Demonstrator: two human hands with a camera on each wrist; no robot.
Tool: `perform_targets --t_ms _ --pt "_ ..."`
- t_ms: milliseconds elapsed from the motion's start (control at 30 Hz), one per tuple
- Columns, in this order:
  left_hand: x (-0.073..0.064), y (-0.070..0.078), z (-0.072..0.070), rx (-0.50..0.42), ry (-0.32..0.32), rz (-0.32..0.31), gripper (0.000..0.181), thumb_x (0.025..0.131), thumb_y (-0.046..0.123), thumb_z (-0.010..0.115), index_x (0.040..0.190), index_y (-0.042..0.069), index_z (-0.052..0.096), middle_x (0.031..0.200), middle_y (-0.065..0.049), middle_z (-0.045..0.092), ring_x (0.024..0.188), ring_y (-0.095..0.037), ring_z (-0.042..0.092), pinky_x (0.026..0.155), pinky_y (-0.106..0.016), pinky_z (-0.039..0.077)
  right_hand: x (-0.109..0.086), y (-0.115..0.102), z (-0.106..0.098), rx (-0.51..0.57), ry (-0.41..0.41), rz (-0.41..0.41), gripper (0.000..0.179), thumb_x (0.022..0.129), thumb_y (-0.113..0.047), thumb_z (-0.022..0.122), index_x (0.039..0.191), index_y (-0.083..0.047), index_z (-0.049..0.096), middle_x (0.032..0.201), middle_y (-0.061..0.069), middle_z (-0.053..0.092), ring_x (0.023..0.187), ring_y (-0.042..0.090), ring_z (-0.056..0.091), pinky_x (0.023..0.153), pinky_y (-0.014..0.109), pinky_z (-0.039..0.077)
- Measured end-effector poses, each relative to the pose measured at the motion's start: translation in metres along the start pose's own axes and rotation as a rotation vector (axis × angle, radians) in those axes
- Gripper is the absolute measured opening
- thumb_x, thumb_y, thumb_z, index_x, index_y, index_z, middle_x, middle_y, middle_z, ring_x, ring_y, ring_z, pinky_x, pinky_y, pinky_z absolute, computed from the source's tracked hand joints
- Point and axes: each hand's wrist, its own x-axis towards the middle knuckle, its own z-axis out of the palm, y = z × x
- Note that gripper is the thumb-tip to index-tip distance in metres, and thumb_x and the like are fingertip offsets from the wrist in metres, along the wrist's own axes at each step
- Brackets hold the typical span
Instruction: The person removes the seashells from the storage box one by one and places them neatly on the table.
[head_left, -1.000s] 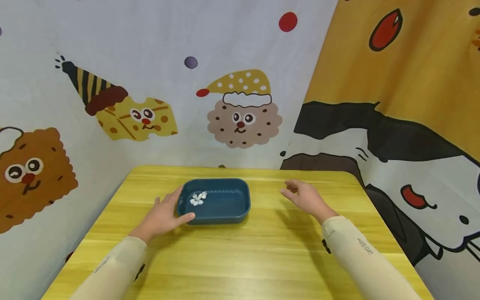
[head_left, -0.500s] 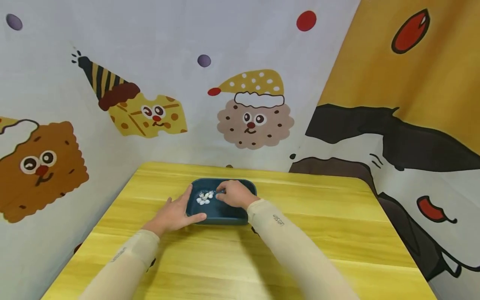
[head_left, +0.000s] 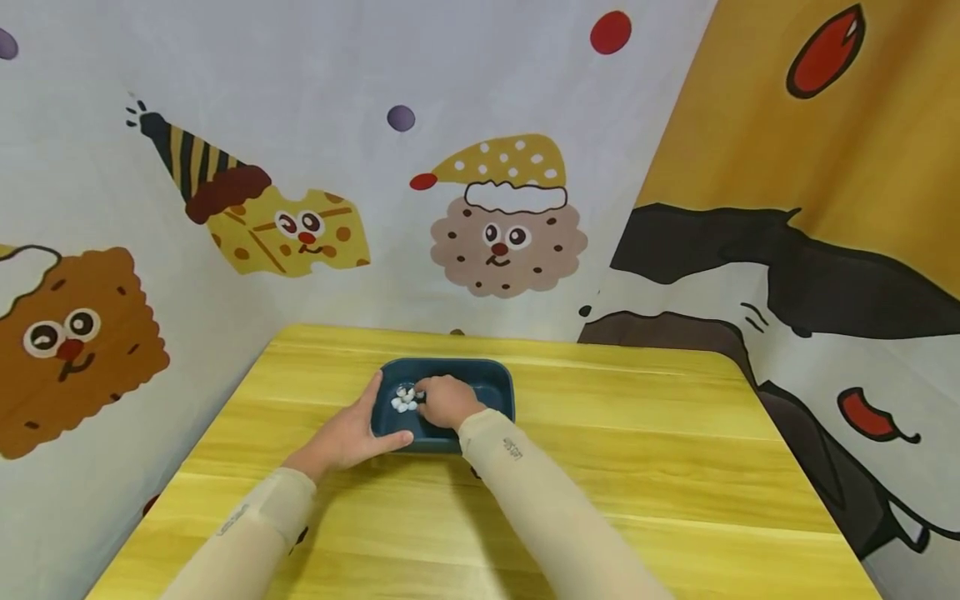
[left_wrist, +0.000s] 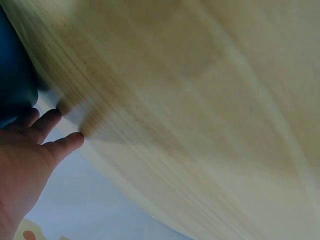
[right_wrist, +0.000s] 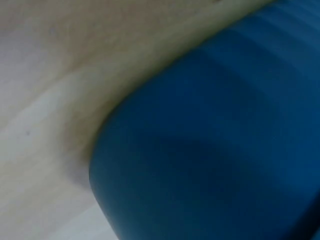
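A dark blue rectangular bin (head_left: pixel 450 447) stands on the table, with a cluster of small white pebble-like pieces (head_left: pixel 403 402) at the left of its floor. My left hand (head_left: pixel 347 437) spans the bin's near left corner: fingers spread along the left side, thumb stretched against the front wall. In the left wrist view, the straight fingers (left_wrist: pixel 64 147) show beside the blue wall. Inside the bin, my right hand (head_left: pixel 450 402) reaches down with bent fingers, fingertips right at the white pieces. Whether it pinches one, I cannot tell. The right wrist view shows the bin's outer wall (right_wrist: pixel 200 150), not the hand.
The yellow wood-grain table (head_left: pixel 637 467) extends around the bin on all sides. Behind it hangs a white curtain (head_left: pixel 300 83) printed with cartoon food, with an orange and black cartoon print (head_left: pixel 750 167) to the right.
My right hand came from over the table at the right into the bin, then moved further left to the white pieces. The left hand stays at the bin's left corner.
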Motion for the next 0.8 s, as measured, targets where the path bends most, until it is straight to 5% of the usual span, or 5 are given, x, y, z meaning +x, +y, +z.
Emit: perform_targets --t_ms 300,600,800 --pt "-0.001 -0.002 0.002 0.003 0.018 0.022 0.130 0.090 0.080 0.064 0.173 0.013 -0.010 0.172 -0.031 0.029 0.144 -0.052 0.053 0.113 -0.065 0.048 0.001 -0.003 0.004 -0.004 0.036 0.005 0.034 0.106 -0.032 0.069 0.139 -0.022 0.074 0.139 -0.002 0.074 0.125 0.020 0.071 0.104 0.041 0.060" --pt "0.000 -0.001 0.002 0.019 0.013 0.006 0.132 0.088 0.085 0.061 0.173 0.015 -0.011 0.172 -0.031 0.029 0.145 -0.053 0.051 0.114 -0.066 0.047 0.000 0.001 0.004 0.016 0.131 0.029 0.016 0.101 -0.032 0.076 0.096 -0.021 0.086 0.090 -0.008 0.080 0.076 0.010 0.071 0.073 0.033 0.062" --pt "-0.002 0.001 0.001 0.000 -0.003 -0.019 0.129 0.090 0.081 0.064 0.173 0.017 -0.013 0.173 -0.031 0.027 0.147 -0.054 0.049 0.115 -0.067 0.045 -0.001 0.008 0.005 0.098 0.126 0.048 0.013 0.099 -0.031 0.079 0.094 -0.022 0.087 0.093 -0.009 0.082 0.080 0.010 0.073 0.077 0.035 0.063"
